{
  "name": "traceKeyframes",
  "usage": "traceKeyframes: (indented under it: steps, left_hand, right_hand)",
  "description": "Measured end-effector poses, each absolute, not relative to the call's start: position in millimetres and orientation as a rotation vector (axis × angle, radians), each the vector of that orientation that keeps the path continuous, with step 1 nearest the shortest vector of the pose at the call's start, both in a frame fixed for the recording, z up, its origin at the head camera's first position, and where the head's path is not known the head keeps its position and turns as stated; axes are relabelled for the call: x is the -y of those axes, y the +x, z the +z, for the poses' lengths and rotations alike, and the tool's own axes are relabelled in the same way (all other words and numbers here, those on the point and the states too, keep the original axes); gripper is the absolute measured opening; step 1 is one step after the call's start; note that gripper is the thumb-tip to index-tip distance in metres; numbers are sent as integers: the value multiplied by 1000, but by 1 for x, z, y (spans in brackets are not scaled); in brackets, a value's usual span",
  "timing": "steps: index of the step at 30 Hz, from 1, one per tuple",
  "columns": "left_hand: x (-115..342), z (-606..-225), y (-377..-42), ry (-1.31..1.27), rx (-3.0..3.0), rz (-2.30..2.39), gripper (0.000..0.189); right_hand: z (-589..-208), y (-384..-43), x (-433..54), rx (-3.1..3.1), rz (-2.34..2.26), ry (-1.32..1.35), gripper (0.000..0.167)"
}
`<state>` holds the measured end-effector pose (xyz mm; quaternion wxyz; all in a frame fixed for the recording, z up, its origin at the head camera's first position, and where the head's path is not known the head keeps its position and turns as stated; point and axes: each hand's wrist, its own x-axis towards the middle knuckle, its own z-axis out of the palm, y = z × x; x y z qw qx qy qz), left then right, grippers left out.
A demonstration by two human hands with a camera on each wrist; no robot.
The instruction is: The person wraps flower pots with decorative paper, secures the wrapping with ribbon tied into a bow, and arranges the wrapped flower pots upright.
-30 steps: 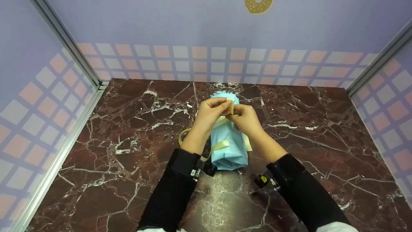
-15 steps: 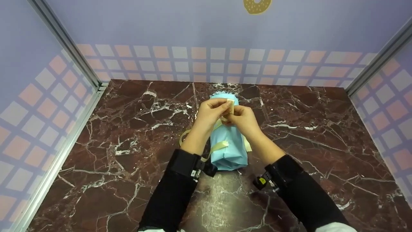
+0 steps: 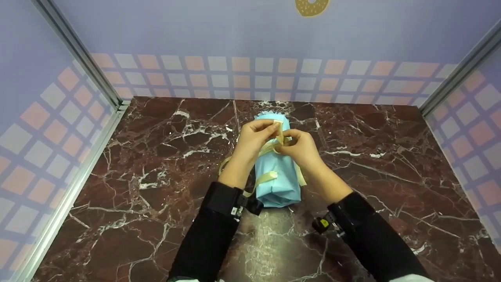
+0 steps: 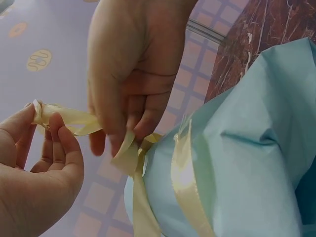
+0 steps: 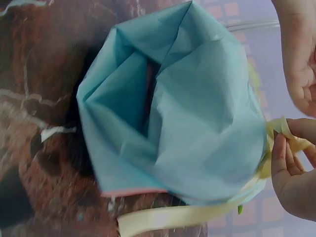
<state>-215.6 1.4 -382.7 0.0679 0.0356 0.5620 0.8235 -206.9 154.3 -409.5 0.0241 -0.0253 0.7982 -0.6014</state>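
A bundle wrapped in light blue paper lies along the middle of the table, its frilled end at the back. Pale yellow ribbon passes around its upper part. My left hand pinches a raised part of the ribbon between thumb and forefinger, above the wrap. Just to the right and lower, my right hand pinches another part of the ribbon. In the left wrist view, the ribbon stretches between both hands. The right wrist view shows the paper's folded near end and the right fingers on the ribbon.
A yellow strip crosses the lower wrap. A loose ribbon loop lies left of the bundle, and a ribbon tail hangs at its right. Patterned walls enclose the dark marbled table.
My right fingers went in under the ribbon by the left hand, then drew back slightly right. More ribbon shows between the hands. The left hand and the bundle stay nearly in place.
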Motion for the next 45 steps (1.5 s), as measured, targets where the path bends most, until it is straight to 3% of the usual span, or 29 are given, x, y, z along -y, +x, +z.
traceKeyframes:
  steps: [7, 12, 16, 20, 23, 27, 33, 45]
  left_hand:
    - [2, -385, -217, 106, -1675, 2522, 13]
    - [3, -387, -219, 95, -1649, 2547, 9]
    - [4, -388, -220, 83, -1652, 2556, 11]
    - [5, -389, -219, 73, -1657, 2552, 13]
    - [5, -389, -219, 67, -1663, 2548, 14]
    - [5, -389, -218, 49, -1650, 2558, 13]
    - [6, -389, -218, 41, -1633, 2563, 8]
    - [13, -385, -218, 34, -1697, 2533, 8]
  right_hand:
    - [-419, -206, -178, -2578, -1706, -154, 43]
    - [-425, -207, -190, -2646, -1637, -90, 32]
    - [-427, -207, -191, -2413, -1932, 137, 23]
    - [-422, -208, -190, -1791, -2448, 293, 18]
    - [-418, -208, -190, -1444, -2631, 312, 15]
    - [-415, -210, -190, -1447, -2630, 290, 16]
    - [-410, -218, -195, -1904, -2368, 120, 17]
    - [-373, -233, -229, -2882, -998, -591, 21]
